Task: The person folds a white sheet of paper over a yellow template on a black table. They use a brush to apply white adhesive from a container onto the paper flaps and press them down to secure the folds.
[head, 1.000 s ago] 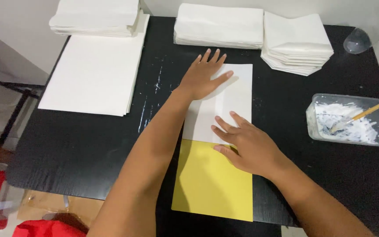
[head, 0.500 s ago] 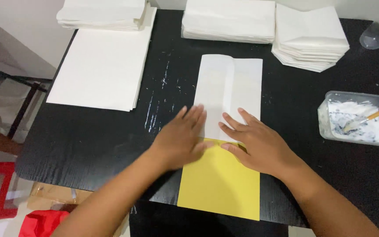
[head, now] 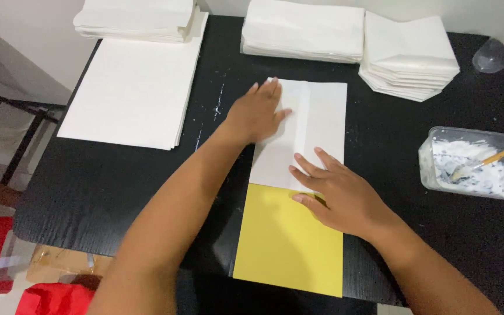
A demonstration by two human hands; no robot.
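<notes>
White folded paper (head: 316, 125) under flat hands.

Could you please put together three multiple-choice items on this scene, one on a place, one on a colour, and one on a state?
1. Where does the left hand rest?
A. on the upper left part of the folded white paper
B. in the plastic tub
C. on the big sheet pile

2. What colour is the sheet under the white paper?
A. red
B. yellow
C. blue

3. How does the right hand lie?
A. clenched round the brush
B. lifted off the table
C. flat, fingers spread on the paper

Answers: 1 A, its palm presses near the paper's top left corner; 2 B, yellow shows below the white edge; 3 C, it lies open across both sheets' boundary.
</notes>
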